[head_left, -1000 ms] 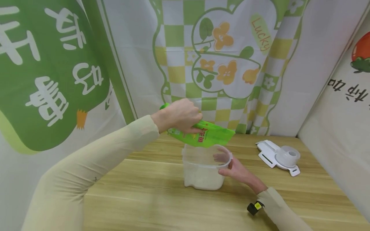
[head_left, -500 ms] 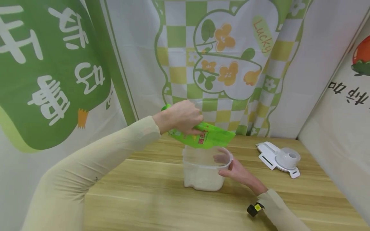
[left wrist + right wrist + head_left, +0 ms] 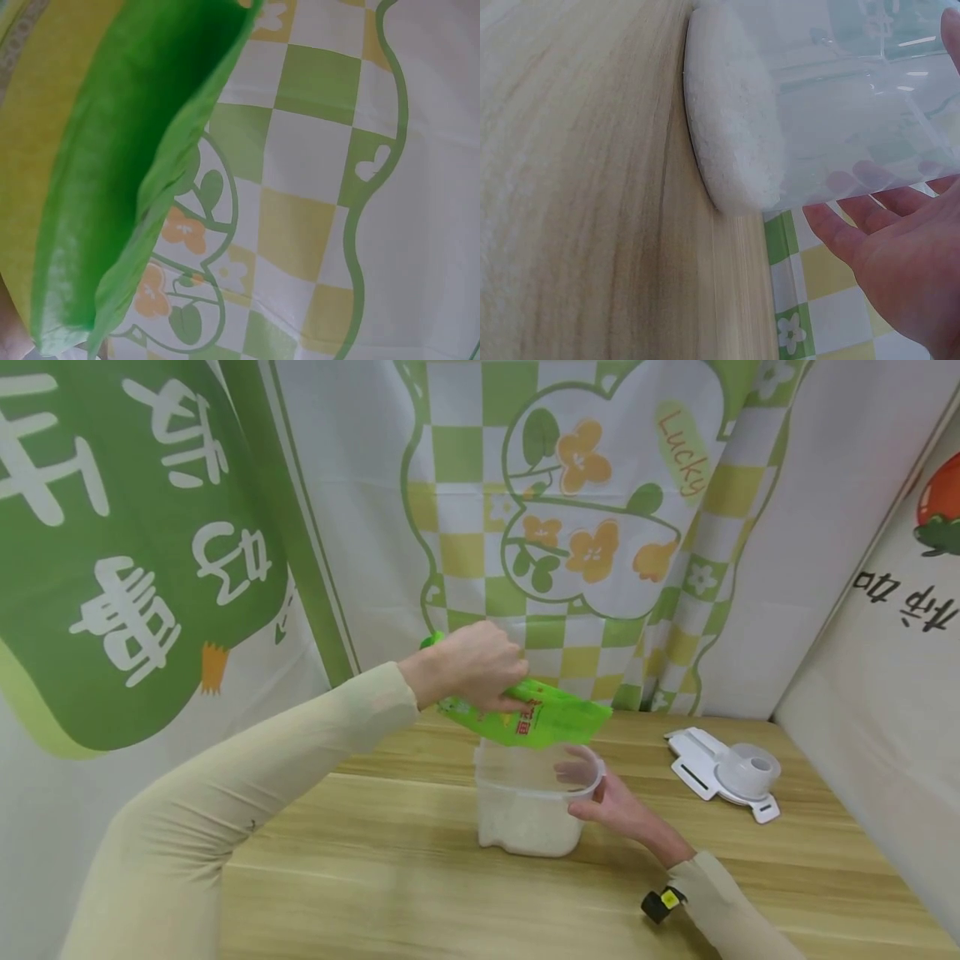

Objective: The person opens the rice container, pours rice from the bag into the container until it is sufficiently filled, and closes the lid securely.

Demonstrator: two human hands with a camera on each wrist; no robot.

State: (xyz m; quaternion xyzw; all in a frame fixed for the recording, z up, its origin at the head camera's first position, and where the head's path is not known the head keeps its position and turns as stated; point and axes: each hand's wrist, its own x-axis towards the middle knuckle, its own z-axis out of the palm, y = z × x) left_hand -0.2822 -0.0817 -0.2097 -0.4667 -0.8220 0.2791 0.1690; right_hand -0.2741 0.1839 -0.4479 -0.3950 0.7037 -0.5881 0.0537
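In the head view my left hand (image 3: 480, 664) grips a bright green printed plastic bag (image 3: 558, 717). The bag slants down to the right, its lower end over the mouth of a clear plastic container (image 3: 536, 795). A deep green fold of the bag (image 3: 112, 172) fills the left side of the left wrist view. My right hand (image 3: 626, 810) holds the container near its rim on the right, fingers along the far side and thumb in front. White granular contents (image 3: 731, 112) cover the container's bottom in the right wrist view. No falling stream is discernible.
A white lid (image 3: 693, 760) with a clear round cup (image 3: 746, 770) on it lies on the wooden table (image 3: 360, 860) to the right. Patterned curtains (image 3: 480, 543) hang behind and along both sides. A black and yellow device (image 3: 662, 903) sits at my right wrist.
The head view has shifted very slightly. The bag stays tilted over the container, and both hands keep their hold with almost no movement.
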